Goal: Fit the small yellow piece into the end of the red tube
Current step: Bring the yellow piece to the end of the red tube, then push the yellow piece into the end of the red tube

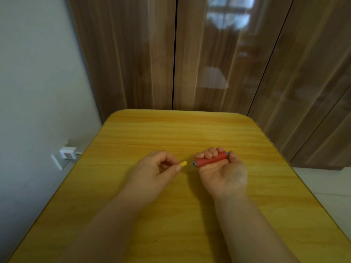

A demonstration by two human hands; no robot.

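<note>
My right hand [222, 171] lies palm up over the yellow wooden table [171, 130], fingers curled around a short red tube [210, 160]. The tube lies roughly level, its open left end pointing at my left hand; a bit of blue shows at its right end. My left hand [153, 171] pinches a small yellow piece [183, 164] between thumb and forefinger. The piece points toward the tube's left end, with a small gap between the two.
The table's far edge meets brown glossy cabinet doors [209, 54]. A white wall stands to the left, with a white plug and socket [67, 153] low down beside the table. Pale floor shows at the right.
</note>
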